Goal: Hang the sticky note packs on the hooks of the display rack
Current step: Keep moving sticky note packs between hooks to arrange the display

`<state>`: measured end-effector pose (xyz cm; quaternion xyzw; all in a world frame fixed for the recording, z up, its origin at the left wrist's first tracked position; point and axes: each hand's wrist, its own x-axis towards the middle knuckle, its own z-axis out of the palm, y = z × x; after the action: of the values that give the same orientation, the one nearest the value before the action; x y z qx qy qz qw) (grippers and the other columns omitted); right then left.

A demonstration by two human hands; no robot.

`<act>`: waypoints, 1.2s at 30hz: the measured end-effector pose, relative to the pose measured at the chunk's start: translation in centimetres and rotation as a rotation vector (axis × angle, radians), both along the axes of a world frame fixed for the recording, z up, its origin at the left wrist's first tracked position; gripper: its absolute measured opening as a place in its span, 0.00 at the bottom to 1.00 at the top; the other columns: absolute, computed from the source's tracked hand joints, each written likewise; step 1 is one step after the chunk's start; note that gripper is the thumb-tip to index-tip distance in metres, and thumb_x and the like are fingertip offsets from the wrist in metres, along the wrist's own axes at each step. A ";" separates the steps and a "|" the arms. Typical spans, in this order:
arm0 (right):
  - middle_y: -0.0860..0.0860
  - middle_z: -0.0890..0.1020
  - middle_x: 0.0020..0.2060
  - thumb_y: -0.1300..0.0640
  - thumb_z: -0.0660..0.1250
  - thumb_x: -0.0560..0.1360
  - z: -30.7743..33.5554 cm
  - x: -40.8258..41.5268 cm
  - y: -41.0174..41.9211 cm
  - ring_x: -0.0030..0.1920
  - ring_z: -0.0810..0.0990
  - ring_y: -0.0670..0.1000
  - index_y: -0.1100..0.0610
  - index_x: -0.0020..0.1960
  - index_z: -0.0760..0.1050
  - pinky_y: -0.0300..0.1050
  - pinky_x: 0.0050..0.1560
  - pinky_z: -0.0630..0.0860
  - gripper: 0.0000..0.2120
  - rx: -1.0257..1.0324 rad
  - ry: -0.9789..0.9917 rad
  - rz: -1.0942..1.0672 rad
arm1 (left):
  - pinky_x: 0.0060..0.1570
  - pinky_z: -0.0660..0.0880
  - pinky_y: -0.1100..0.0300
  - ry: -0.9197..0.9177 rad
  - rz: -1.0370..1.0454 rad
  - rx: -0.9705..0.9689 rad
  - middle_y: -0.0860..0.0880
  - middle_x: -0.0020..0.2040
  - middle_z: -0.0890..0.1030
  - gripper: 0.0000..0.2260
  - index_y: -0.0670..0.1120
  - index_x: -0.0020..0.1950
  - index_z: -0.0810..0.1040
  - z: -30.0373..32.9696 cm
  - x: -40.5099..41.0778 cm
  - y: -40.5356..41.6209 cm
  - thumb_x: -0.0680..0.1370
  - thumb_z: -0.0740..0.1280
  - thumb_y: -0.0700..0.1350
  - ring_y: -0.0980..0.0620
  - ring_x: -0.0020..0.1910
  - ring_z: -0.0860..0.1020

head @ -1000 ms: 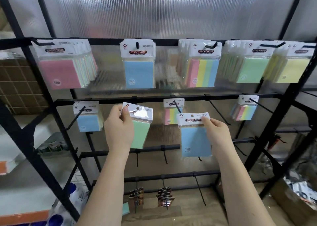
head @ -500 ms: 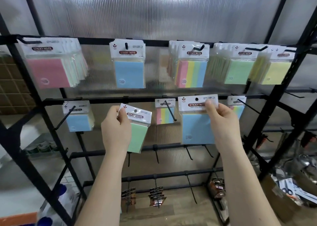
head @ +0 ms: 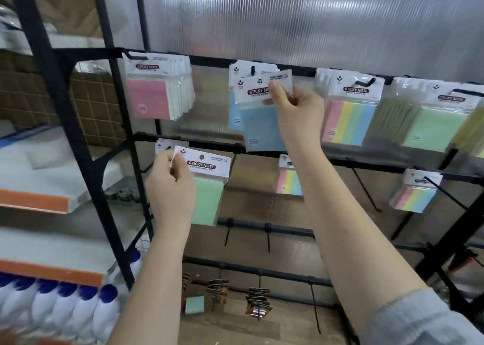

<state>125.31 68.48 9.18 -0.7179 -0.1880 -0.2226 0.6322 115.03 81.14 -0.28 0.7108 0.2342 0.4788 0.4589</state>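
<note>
Right hand (head: 296,108) pinching blue pack (head: 262,129) at top-row hook (head: 252,70), left hand (head: 170,187) gripping green pack (head: 208,200) lower down

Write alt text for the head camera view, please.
A person's right hand lifts a blue sticky note pack to a top-row hook of a black display rack, while the left hand holds a green pack lower down.

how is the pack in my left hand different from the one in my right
The green pack is pinched by the left hand low, at the second rail; the blue pack is pinched by the right hand up at the top-row hook, overlapping a hung blue pack there. Both carry white "STICKY NOTE" header cards.
</note>
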 end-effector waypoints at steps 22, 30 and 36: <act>0.50 0.70 0.28 0.52 0.66 0.74 0.9 1.9 3.8 0.25 0.64 0.43 0.58 0.34 0.70 0.36 0.27 0.62 0.14 0.236 0.194 -0.026 | 0.26 0.70 0.77 0.002 0.044 -0.007 0.56 0.44 0.76 0.09 0.47 0.47 0.70 1.4 -2.6 2.7 0.83 0.55 0.48 0.63 0.39 0.76; 0.45 0.63 0.24 0.50 0.67 0.74 1.0 3.3 4.4 0.24 0.59 0.45 0.53 0.28 0.60 0.35 0.24 0.57 0.22 0.114 0.179 -0.135 | 0.26 0.69 0.78 0.018 0.040 0.004 0.55 0.47 0.76 0.08 0.48 0.47 0.69 1.6 -2.8 2.9 0.82 0.55 0.48 0.63 0.37 0.75; 0.44 0.78 0.36 0.50 0.73 0.71 0.9 4.8 4.0 0.33 0.73 0.40 0.54 0.46 0.78 0.35 0.40 0.70 0.09 0.187 0.186 -0.141 | 0.26 0.68 0.78 0.021 0.013 0.008 0.53 0.47 0.77 0.07 0.47 0.48 0.70 1.9 -2.9 3.0 0.82 0.55 0.47 0.62 0.36 0.75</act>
<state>130.09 72.48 10.08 -0.6849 -0.0560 -0.2155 0.6937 112.15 84.15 1.59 0.7162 0.2416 0.4753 0.4503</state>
